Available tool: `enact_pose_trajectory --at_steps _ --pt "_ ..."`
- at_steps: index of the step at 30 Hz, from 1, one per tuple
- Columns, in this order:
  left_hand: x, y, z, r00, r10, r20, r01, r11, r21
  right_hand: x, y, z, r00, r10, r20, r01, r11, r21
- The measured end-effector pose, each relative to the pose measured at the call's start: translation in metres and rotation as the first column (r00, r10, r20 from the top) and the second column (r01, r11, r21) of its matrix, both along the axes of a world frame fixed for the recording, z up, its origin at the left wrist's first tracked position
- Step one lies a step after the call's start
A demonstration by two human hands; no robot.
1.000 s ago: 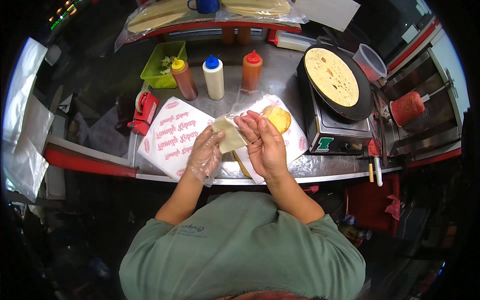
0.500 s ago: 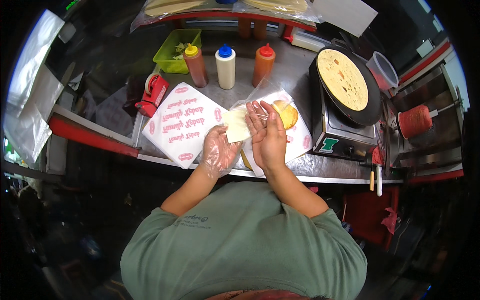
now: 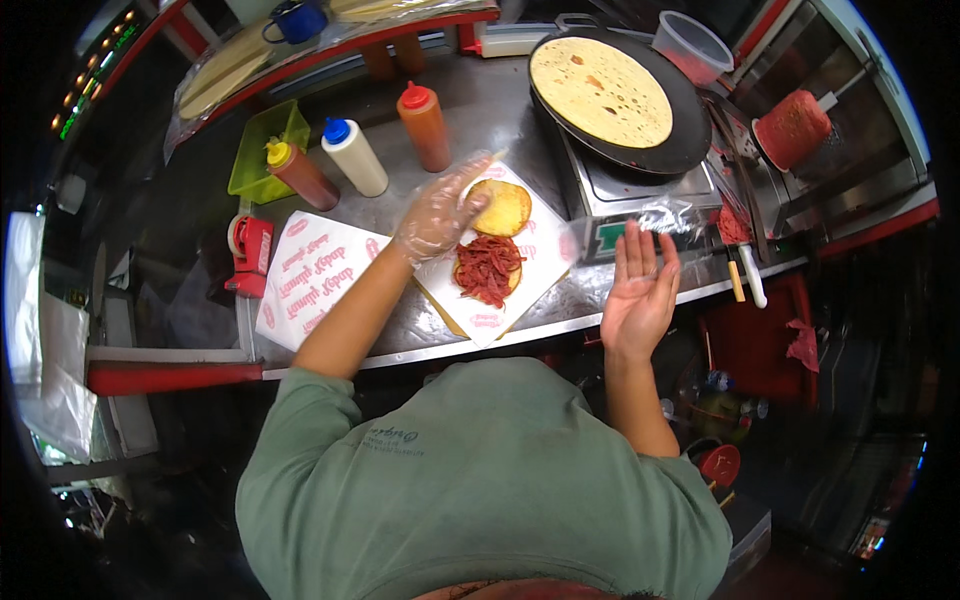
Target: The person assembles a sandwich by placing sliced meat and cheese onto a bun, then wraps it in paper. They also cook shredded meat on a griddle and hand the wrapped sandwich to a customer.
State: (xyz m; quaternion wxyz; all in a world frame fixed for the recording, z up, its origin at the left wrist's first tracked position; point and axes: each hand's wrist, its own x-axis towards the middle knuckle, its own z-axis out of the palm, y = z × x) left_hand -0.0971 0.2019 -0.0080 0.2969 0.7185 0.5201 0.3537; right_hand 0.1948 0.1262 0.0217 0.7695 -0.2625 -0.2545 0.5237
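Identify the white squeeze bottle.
The blue-capped bottle, in the middle, is white; the yellow-capped bottle looks brownish red and the red-capped bottle orange.

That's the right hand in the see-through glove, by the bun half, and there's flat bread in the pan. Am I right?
Not quite: it's the left hand, not the right hand, in the see-through glove by the bun half. The head view shows it. And yes, flat bread is in the pan.
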Motion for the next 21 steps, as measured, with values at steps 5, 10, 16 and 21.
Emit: enact_pose_trajectory --at_steps 5,10,16,21 --pt "-0.006 0.036 -0.071 0.851 -0.01 -0.525 0.25 0.887 0.389 0.038 -0.056 -0.038 0.999 0.025 0.023 -0.02 0.982 -0.19" --pt "-0.016 0.069 -0.035 0.994 0.007 -0.111 0.0 0.998 0.06 0.13 -0.105 -0.113 0.779 0.621 0.08 -0.444 0.638 -0.629" --pt "0.005 0.09 -0.003 0.754 -0.384 -0.533 0.246 0.917 -0.312 0.14 -0.122 -0.296 0.335 0.932 0.141 -0.137 0.196 -0.971" --pt "0.005 0.107 -0.007 0.681 -0.512 -0.523 0.503 0.847 -0.175 0.108 -0.104 -0.403 -0.435 0.693 0.574 -0.157 0.57 -0.807"
